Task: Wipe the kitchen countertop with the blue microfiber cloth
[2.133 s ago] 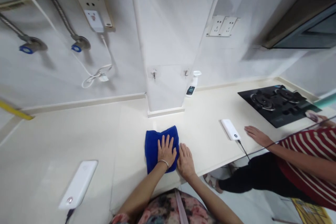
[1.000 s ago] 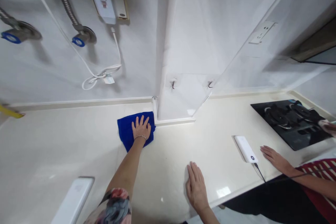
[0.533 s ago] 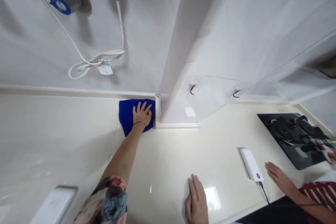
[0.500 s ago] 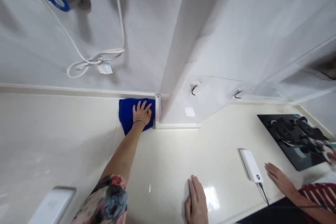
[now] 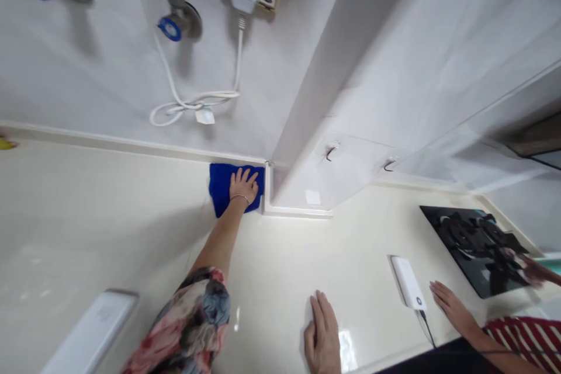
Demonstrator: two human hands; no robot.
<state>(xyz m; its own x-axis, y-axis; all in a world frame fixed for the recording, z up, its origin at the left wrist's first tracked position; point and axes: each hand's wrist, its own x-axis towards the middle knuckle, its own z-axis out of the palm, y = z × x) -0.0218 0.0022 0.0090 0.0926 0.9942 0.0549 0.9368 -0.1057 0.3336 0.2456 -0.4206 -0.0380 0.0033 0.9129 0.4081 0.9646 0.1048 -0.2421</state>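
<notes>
My left hand (image 5: 244,185) lies palm down on a dark blue cloth (image 5: 219,184), its fingers spread and pressing from above rather than gripping. The cloth is spread on the pale countertop (image 5: 272,263), in the corner where the back ledge meets the wall pillar. A thin bracelet (image 5: 239,196) circles my left wrist, and a floral sleeve covers the upper part of that arm. My right hand (image 5: 323,336) rests on the counter at the bottom centre, fingers stretched out and holding nothing.
A co-worker's hand (image 5: 451,302) rests beside a white power bank (image 5: 408,281) with a black cable. Their other hand is over the black gas hob (image 5: 464,257). A white device (image 5: 94,330) lies at lower left. A looped white cord (image 5: 184,106) and valves (image 5: 175,26) are on the wall.
The view has shifted, showing more of the wall valves and plug. My left hand stays on the cloth in the corner, and my right hand still rests on the counter.
</notes>
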